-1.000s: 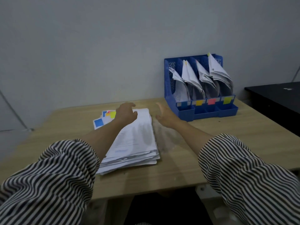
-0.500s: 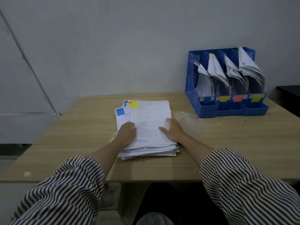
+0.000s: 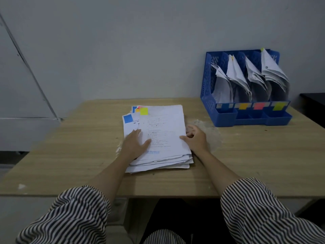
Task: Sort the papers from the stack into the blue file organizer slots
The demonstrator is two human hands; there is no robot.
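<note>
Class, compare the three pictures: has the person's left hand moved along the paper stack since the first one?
Yes. The left hand has come back from the far end of the paper stack, by the coloured tabs, to its near half, and now rests flat there.

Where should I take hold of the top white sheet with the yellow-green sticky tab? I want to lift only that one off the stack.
Pinch the top white sheet at its right long edge, coming from the right, where the right hand already curls. The left hand lies flat on the stack, so that side is covered.
</note>
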